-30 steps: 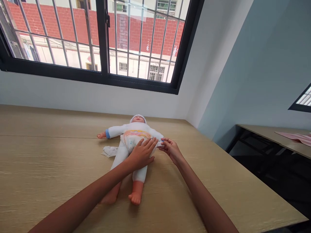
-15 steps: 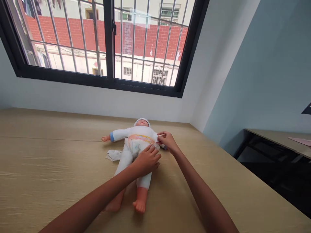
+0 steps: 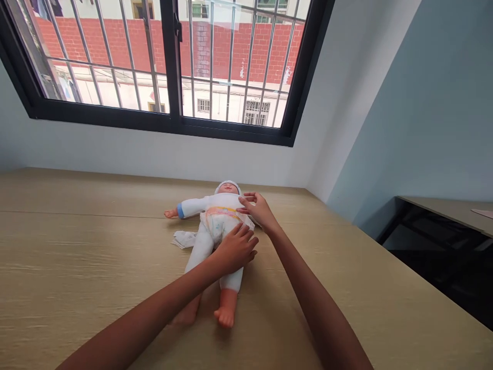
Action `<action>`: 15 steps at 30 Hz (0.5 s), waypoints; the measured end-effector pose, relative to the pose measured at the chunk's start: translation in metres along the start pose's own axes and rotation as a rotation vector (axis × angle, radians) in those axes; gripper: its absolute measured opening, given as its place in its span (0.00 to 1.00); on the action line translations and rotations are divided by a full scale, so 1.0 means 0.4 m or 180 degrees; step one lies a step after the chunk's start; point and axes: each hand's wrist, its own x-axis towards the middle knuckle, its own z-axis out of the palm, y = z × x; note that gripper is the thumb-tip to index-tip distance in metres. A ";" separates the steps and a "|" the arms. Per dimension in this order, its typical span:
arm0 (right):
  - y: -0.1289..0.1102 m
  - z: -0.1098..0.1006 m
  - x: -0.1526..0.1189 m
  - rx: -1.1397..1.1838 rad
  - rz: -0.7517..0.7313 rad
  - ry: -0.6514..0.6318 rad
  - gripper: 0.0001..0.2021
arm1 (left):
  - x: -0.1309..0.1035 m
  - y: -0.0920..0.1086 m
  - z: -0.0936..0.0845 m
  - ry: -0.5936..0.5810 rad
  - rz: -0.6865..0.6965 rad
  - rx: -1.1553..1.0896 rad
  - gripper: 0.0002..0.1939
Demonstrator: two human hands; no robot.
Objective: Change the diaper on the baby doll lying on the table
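Note:
A baby doll [image 3: 198, 205] in white clothes and a white cap lies on its back on the wooden table [image 3: 96, 267], head toward the window. Around its hips is a diaper [image 3: 220, 221] with an orange and yellow band. My left hand [image 3: 236, 247] rests over the doll's hip and upper leg, fingers bent, its underside hidden. Over the doll's chest and arm on the right side is my right hand [image 3: 257, 209], thumb and fingers apart, with nothing visible between them. White crumpled material [image 3: 184, 239] lies beside the doll's hip on the left.
A black-framed window [image 3: 175, 121] with bars stands behind the table, above a white wall. At the right, beyond the table's edge, is another table [image 3: 442, 209] with dark legs and a pink item [image 3: 483, 213] on it.
My right hand has moved up and slightly left over the doll's chest, its fingers more spread. My left hand stays at the hip. The camera view has tilted slightly.

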 end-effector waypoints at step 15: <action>-0.158 -0.130 -0.065 0.0191 -0.0479 0.0283 0.06 | -0.018 -0.108 -0.074 -0.0182 -0.0558 -0.0983 0.25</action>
